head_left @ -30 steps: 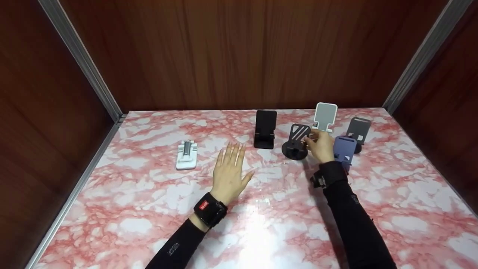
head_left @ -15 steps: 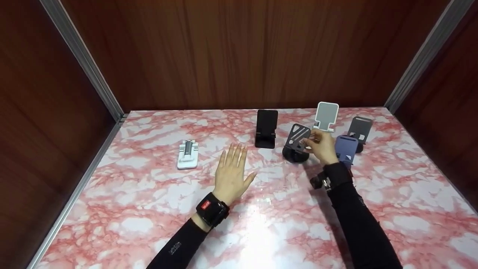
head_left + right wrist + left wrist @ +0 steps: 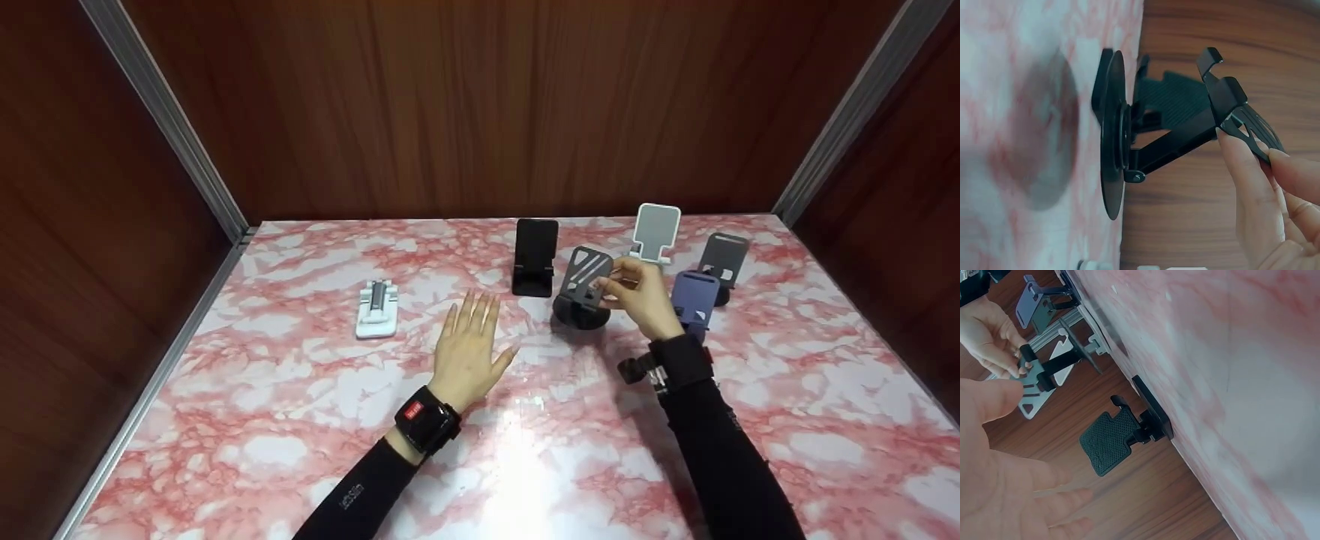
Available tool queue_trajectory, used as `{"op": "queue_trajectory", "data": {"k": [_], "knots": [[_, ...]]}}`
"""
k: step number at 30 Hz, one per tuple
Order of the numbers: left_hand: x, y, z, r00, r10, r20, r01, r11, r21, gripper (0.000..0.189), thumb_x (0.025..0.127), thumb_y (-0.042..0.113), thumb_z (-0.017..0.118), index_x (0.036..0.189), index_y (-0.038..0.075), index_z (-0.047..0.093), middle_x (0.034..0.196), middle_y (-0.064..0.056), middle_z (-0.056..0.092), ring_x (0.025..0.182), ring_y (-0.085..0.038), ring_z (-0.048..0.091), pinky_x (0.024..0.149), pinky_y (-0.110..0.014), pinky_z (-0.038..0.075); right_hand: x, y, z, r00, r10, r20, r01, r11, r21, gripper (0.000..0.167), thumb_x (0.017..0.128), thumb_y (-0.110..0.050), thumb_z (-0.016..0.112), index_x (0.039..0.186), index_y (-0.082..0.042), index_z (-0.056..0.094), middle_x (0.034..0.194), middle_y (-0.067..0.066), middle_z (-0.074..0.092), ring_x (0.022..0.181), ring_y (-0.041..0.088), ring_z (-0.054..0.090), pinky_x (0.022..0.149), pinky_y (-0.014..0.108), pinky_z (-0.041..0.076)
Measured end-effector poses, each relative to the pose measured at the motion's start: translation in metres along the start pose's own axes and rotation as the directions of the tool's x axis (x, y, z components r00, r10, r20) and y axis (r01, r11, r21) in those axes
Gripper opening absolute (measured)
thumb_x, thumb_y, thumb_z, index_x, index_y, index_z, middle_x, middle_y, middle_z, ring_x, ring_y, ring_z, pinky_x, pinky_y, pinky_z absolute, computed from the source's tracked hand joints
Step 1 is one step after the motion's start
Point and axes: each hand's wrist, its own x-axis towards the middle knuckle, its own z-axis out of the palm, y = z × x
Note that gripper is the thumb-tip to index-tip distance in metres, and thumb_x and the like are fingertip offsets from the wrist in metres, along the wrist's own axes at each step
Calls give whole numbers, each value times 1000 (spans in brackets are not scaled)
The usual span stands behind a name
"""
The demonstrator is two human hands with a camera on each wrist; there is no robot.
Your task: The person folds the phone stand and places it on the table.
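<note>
My right hand (image 3: 646,300) pinches the edge of a dark phone stand (image 3: 586,274) with a slotted plate, thumb on one face and fingers behind. In the right wrist view the stand's round base (image 3: 1111,169) hangs tilted clear of the table, its shadow apart from it. The stand's arm (image 3: 1174,143) is folded out at an angle. My left hand (image 3: 466,360) is flat, palm down, fingers straight and thumb spread, holding nothing. A black phone stand (image 3: 535,259) stands upright beyond it, just left of the held one.
Right of the held stand are a white-and-grey phone stand (image 3: 657,232), a grey one (image 3: 725,259) and a purple one (image 3: 694,296) close by the right wrist. A folded white stand (image 3: 376,313) lies at the left. Wooden panels (image 3: 480,112) enclose the marbled table (image 3: 300,450).
The right hand has lifted the slotted phone stand off the table, tilted it and shifted it slightly left toward the black one. The left hand has hardly moved.
</note>
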Motion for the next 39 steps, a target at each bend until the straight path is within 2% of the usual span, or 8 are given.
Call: {"op": "queue_trajectory", "data": {"k": [15, 19, 22, 25, 32, 35, 36, 39], "knots": [[3, 5, -4, 997, 39, 73, -28, 989, -146, 68, 100, 45, 46, 148, -2, 35, 152, -19, 34, 143, -34, 23, 117, -48, 16, -21, -21, 26, 994, -64, 94, 57, 996, 67, 7, 90, 12, 60, 95, 16, 56, 82, 15, 63, 77, 17, 67, 67, 38, 59], [5, 4, -4, 994, 49, 96, -19, 957, -291, 68, 101, 42, 46, 147, -6, 32, 153, -21, 31, 143, -34, 22, 118, -43, 15, -25, -27, 29, 989, -87, 122, 80, 995, 63, 9, 90, 12, 59, 98, 16, 56, 83, 17, 63, 77, 17, 67, 69, 39, 59], [7, 0, -2, 988, 51, 142, 16, 900, -435, 68, 102, 40, 45, 149, -6, 27, 154, -22, 27, 143, -34, 20, 118, -40, 15, -28, -29, 30, 986, -94, 137, 86, 994, 64, 11, 90, 11, 60, 99, 16, 57, 83, 19, 64, 77, 18, 68, 69, 40, 59], [8, -5, -1, 978, 36, 205, 94, 804, -587, 68, 102, 38, 44, 152, -3, 21, 154, -22, 27, 141, -34, 27, 116, -41, 20, -30, -31, 32, 982, -100, 158, 91, 994, 58, 13, 90, 10, 61, 101, 16, 58, 85, 21, 65, 77, 19, 68, 69, 40, 59], [11, -13, 2, 970, 9, 245, 208, 498, -842, 55, 103, 17, 43, 150, -5, 26, 143, -23, 46, 114, -34, 56, 97, -38, 46, -31, -34, 36, 973, -101, 208, 88, 994, 72, 16, 90, 10, 60, 105, 16, 57, 86, 21, 65, 76, 19, 68, 69, 42, 59], [13, -14, 4, 967, 32, 253, 230, 321, -919, 51, 103, 11, 40, 147, -11, 25, 137, -27, 50, 99, -30, 62, 89, -34, 50, -31, -35, 38, 965, -109, 238, 95, 993, 72, 17, 90, 10, 60, 106, 17, 56, 86, 19, 65, 76, 18, 68, 70, 42, 59], [14, -14, 5, 965, 40, 260, 242, 250, -937, 50, 104, 10, 39, 147, -12, 25, 137, -28, 49, 100, -31, 62, 91, -35, 50, -31, -36, 39, 962, -114, 247, 100, 993, 71, 17, 90, 10, 60, 106, 17, 56, 86, 19, 66, 76, 18, 68, 70, 42, 59], [15, -13, 7, 965, 49, 257, 251, 102, -963, 47, 104, 7, 36, 144, -15, 27, 136, -30, 49, 113, -33, 59, 103, -44, 43, -31, -36, 41, 954, -127, 271, 112, 991, 71, 18, 90, 10, 61, 106, 17, 56, 87, 19, 66, 77, 19, 68, 70, 42, 59]]}}
